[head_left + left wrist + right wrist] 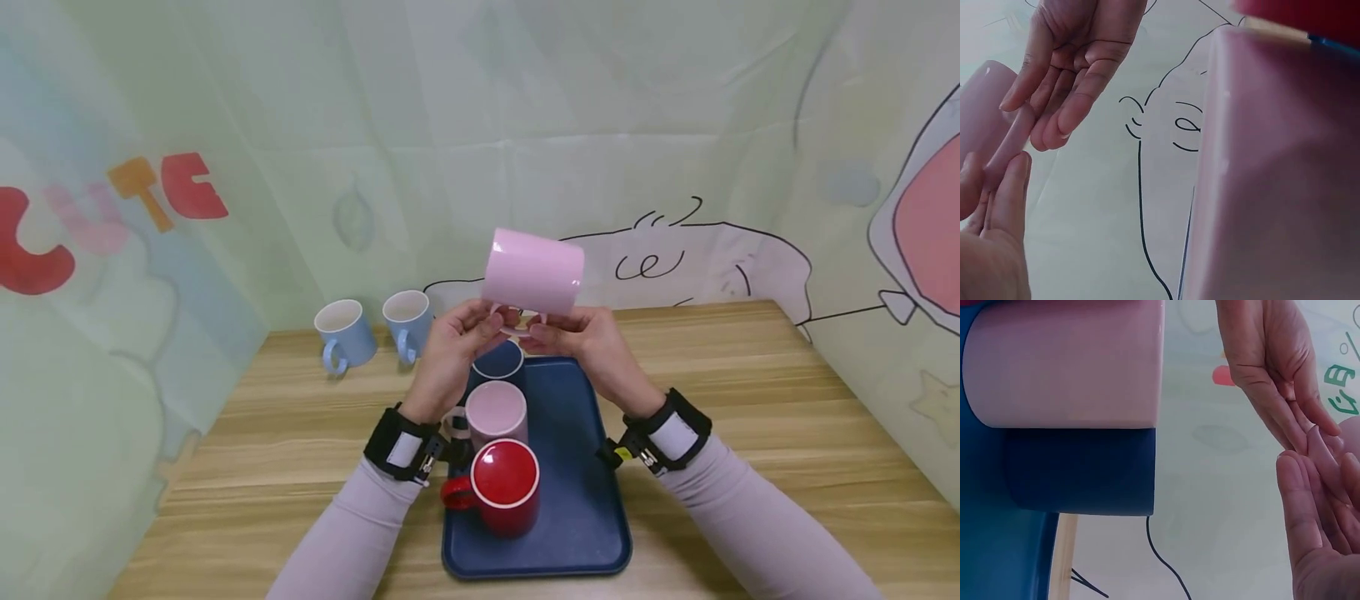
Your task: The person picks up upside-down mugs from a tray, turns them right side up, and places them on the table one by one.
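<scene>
Both hands hold a glossy pink mug (534, 271) up in front of the wall in the head view. It lies on its side, slightly tilted, with its handle (517, 331) pointing down and the inside hidden. My left hand (459, 346) pinches the handle from the left, thumb in front. From the other side my right hand (592, 346) pinches the same handle between thumb and fingers. Below, a blue tray (581, 500) carries a red mug (510, 504), another pink mug (497, 410) and a dark blue mug (501, 362) in a row on its left half.
Two light blue mugs stand upright at the back left of the wooden table (300, 442), the left one (348, 342) a little apart from the right one (408, 321). A printed cloth (420, 125) hangs right behind the table.
</scene>
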A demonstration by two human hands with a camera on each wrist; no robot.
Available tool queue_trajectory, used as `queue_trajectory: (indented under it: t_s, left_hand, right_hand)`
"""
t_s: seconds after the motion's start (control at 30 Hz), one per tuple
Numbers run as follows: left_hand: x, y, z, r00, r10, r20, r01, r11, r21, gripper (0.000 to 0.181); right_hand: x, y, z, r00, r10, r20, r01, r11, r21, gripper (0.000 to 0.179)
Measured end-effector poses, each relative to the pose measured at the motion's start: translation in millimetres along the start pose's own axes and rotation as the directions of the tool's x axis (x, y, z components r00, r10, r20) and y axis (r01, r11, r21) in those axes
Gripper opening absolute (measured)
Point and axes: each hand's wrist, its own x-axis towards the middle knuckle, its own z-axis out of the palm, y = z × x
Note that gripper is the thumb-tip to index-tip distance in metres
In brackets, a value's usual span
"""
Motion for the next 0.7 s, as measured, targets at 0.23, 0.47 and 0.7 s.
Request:
queue_trajectory:
  t_s: [0.23,0.47,0.7]
  left_hand:
    - [1.5,0.8,0.7,1.000,0.007,0.000,-0.007,1.000,-0.024,0.033]
    - [1.3,1.3,-0.4,1.000,0.001,-0.022,0.000,1.000,0.006,0.032]
    - [1.1,2.9,-0.4,1.000,0.005,-0.020,-0.005,1.000,-0.006,0.032]
  right_hand:
    - [-1.2,1.3,-0.3,1.000,0.021,0.019,-0.021,1.000,0.013,0.031]
    - [-0.9,3.0,-2.1,0.998,0.048,0.051,-0.049,0.999,0.017,0.029]
    - [-1.1,1.9,-4.7,0.992,0.084,0.095,-0.089,0.995,0.041,0.028]
